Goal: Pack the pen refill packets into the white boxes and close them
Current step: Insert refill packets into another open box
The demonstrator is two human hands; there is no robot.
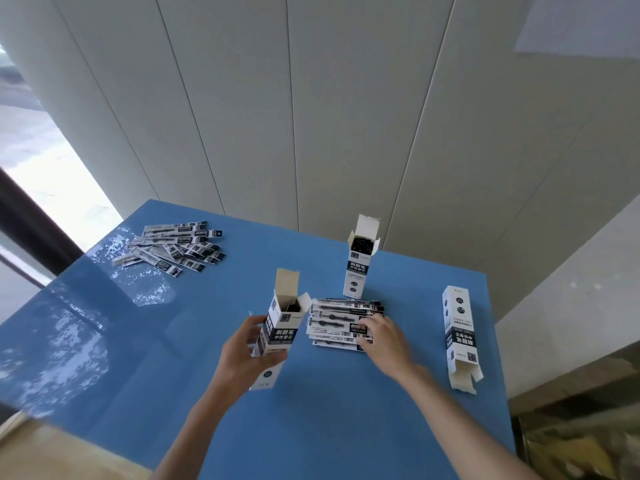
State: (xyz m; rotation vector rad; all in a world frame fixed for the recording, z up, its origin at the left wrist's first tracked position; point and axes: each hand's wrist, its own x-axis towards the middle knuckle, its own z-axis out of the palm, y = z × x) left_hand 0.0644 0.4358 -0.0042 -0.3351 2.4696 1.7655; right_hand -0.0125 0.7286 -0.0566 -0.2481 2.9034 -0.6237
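My left hand (244,344) grips a tall white box (281,327) that stands upright near the table's middle, its top flaps open and dark refills showing inside. Just right of it lies a stack of pen refill packets (341,320); my right hand (382,336) rests on the stack's right end, fingers curled over the packets. Behind the stack stands a second white box (360,263), open at the top and filled with dark refills. A third white box (460,336) lies flat at the right with its near end open.
A loose fan of more refill packets (176,249) lies at the far left of the blue table (166,358). A panelled wall rises right behind the table's far edge. The table's right edge runs close to the lying box.
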